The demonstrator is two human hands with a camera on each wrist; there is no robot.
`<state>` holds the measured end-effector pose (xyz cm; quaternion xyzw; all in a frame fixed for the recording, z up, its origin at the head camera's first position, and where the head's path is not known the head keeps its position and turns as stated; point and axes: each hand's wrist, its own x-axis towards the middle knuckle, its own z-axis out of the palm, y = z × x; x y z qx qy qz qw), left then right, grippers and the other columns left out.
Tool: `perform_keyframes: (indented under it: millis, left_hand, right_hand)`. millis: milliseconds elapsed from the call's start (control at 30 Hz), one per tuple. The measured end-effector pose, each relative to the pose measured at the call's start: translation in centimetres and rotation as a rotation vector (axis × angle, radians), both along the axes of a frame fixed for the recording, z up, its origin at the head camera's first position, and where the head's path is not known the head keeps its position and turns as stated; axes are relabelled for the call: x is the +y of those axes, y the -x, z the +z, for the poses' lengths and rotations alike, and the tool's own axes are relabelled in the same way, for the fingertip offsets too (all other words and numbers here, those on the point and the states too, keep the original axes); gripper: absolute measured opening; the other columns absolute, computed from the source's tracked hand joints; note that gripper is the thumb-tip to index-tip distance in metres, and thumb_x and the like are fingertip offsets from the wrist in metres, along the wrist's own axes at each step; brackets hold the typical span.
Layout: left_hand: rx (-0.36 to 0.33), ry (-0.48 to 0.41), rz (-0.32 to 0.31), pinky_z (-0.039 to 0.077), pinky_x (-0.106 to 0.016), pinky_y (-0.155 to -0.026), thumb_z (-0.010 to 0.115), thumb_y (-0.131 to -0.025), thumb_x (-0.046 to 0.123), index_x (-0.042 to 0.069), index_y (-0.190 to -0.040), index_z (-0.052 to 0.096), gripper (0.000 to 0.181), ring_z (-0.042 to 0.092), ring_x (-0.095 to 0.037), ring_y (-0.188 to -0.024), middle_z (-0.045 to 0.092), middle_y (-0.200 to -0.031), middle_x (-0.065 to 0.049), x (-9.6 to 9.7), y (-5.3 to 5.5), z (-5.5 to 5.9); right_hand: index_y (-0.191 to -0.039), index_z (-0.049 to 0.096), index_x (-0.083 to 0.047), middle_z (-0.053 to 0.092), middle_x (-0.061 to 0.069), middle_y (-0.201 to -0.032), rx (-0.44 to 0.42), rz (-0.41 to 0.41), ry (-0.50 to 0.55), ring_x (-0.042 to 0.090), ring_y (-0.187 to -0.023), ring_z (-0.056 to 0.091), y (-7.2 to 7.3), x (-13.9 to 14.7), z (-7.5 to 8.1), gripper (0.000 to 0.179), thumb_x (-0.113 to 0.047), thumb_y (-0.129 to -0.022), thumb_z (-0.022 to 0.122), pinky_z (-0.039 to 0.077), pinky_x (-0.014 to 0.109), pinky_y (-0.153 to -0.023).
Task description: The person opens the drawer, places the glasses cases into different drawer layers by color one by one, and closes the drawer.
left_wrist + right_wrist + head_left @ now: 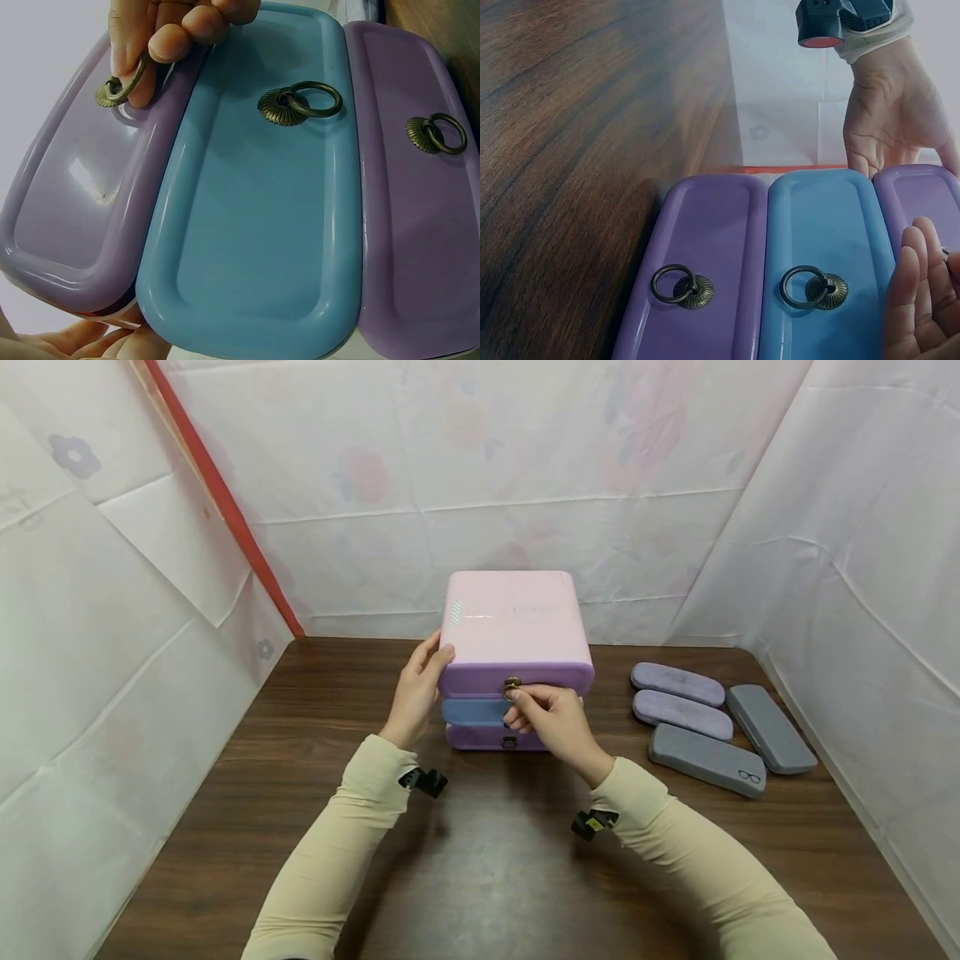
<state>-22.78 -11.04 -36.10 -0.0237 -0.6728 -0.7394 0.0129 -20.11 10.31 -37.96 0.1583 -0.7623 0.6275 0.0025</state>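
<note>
A small chest of drawers [517,618] with a pale pink top stands at the back of the table. Its fronts are purple, blue and purple from top to bottom, each with a brass ring pull. My right hand [555,718] pinches the ring pull [137,79] of the top drawer [64,210] between thumb and finger. In the left wrist view a thin dark gap shows behind that drawer front's edge. Against the chest's left side rests my left hand [416,693], thumb by the front top corner. The blue drawer [825,225] and the lower purple drawer [712,225] sit flush.
To the right of the chest lie two purple glasses cases [678,683] and two grey glasses cases [772,727], one grey case marked with a glasses outline. White patterned sheets [480,460] surround the dark wooden table [480,877] at the back and sides.
</note>
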Motion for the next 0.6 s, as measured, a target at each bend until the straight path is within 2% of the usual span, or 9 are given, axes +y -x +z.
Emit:
perform_keyframes:
  millis: [133, 233, 433, 600]
  left_hand:
    - [-0.001, -0.009, 0.0, 0.051, -0.024, -0.083, 0.054, -0.1, 0.035, 0.02, -0.151, 0.038, 0.056, 0.055, -0.017, -0.111, 0.048, -0.146, -0.008, 0.08, -0.05, -0.05]
    - [-0.009, -0.015, 0.0, 0.05, -0.027, -0.087, 0.053, -0.1, 0.035, 0.021, -0.152, 0.037, 0.056, 0.055, -0.019, -0.115, 0.045, -0.148, -0.007, 0.14, -0.13, -0.02]
    - [-0.012, -0.015, -0.003, 0.047, -0.036, -0.097, 0.052, -0.1, 0.037, 0.022, -0.152, 0.036, 0.057, 0.052, -0.023, -0.122, 0.042, -0.152, -0.005, 0.21, -0.08, -0.11]
    - [-0.002, -0.027, -0.004, 0.044, -0.04, -0.102, 0.052, -0.1, 0.036, 0.021, -0.152, 0.036, 0.057, 0.05, -0.022, -0.126, 0.041, -0.153, -0.004, 0.21, -0.07, -0.16]
  right_hand:
    - [-0.107, 0.07, 0.011, 0.07, 0.031, -0.085, -0.004, 0.002, -0.007, 0.022, -0.068, 0.07, -0.01, 0.01, -0.03, 0.027, -0.011, -0.1, 0.056, 0.059, 0.045, -0.066]
    - [-0.107, 0.071, 0.009, 0.07, 0.03, -0.085, -0.008, 0.011, 0.01, 0.021, -0.068, 0.07, -0.08, 0.09, -0.06, 0.028, -0.014, -0.1, 0.057, 0.059, 0.047, -0.067]
    - [-0.106, 0.072, 0.007, 0.072, 0.027, -0.083, -0.015, 0.026, 0.018, 0.015, -0.066, 0.07, -0.18, 0.41, -0.31, 0.03, -0.02, -0.099, 0.059, 0.06, 0.042, -0.064]
    - [-0.105, 0.072, 0.008, 0.072, 0.022, -0.08, -0.024, 0.03, 0.023, 0.012, -0.064, 0.069, -0.25, 0.59, -0.5, 0.031, -0.02, -0.099, 0.06, 0.06, 0.039, -0.062]
